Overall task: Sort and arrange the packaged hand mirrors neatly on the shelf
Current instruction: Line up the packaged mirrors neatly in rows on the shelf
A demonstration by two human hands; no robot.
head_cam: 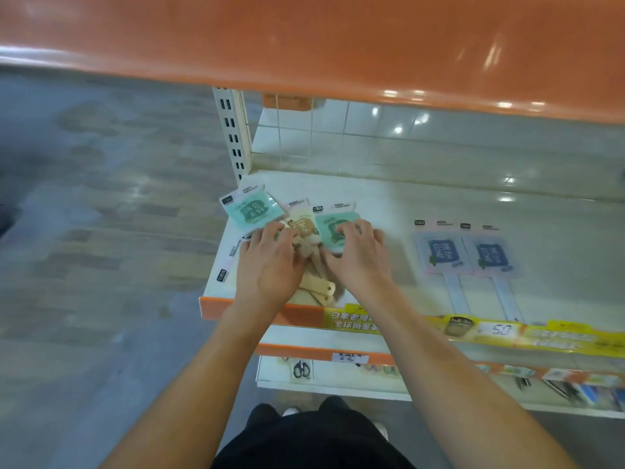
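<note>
We judge the job partly done: two blue mirrors (pixel 468 255) lie squared on the shelf (pixel 439 204). Our left hand (pixel 270 262) and right hand (pixel 358 255) press curled fingers on the jumbled green and cream mirrors (pixel 304 231), still unsorted; whether either actually grips one, we cannot tell.

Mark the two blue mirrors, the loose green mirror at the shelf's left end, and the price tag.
blue mirrors (pixel 443 252), head view, printed face of the left one
green mirror (pixel 252 211), head view, middle of its face
price tag (pixel 500 330), head view, on the number

Shelf (pixel 389 198) bare behind mirror pile (pixel 297 228); orange shelf (pixel 304 45) overhead.
</note>
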